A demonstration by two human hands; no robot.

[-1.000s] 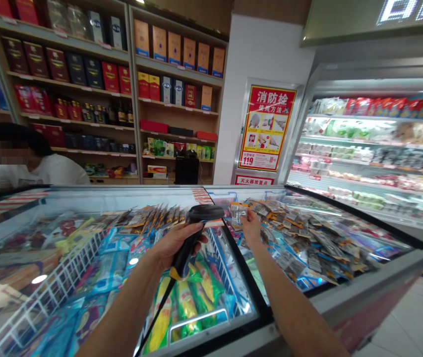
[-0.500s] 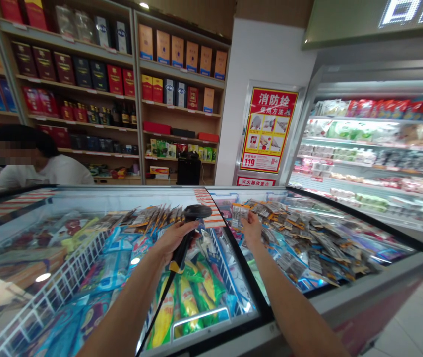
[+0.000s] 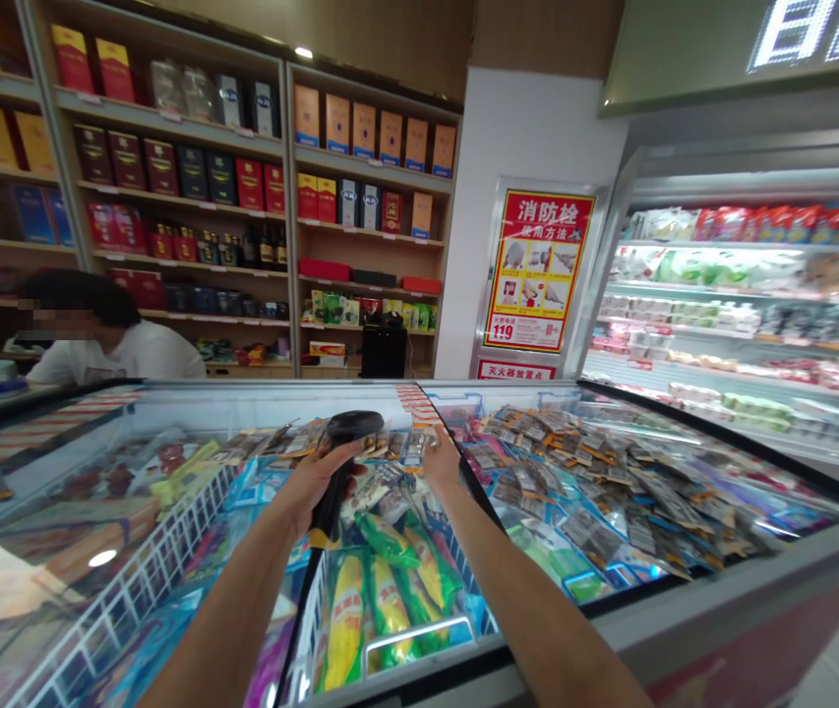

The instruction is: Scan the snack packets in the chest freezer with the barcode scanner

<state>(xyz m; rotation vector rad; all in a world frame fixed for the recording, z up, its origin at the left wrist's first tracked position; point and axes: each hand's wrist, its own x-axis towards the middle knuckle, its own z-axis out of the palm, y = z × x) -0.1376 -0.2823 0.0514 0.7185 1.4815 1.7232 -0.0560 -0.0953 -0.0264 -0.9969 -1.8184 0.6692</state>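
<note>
My left hand (image 3: 316, 480) is wrapped round the handle of a black corded barcode scanner (image 3: 355, 425), its head upright and its cable running down toward me. In my right hand (image 3: 443, 460) a small flat packet (image 3: 414, 448) with printed lines and orange edges is pinched, just right of the scanner head. Both hands hover over a freezer chest. Below them lie yellow-and-green corn-shaped packs (image 3: 389, 595) in a white wire basket. A large heap of similar small packets (image 3: 611, 472) covers the right side, on the glass lid.
A black lid frame (image 3: 482, 497) divides the chest. Blue bags (image 3: 261, 482) and a wire basket rim (image 3: 146, 541) are on the left. Behind the chest, a person in a white shirt (image 3: 146, 352) leans down before shelves of boxes. A refrigerated display (image 3: 744, 324) stands at the right.
My right hand has carried the packet left, from over the right-hand heap to beside the scanner. The scanner has shifted slightly left, and the camera view has turned a little.
</note>
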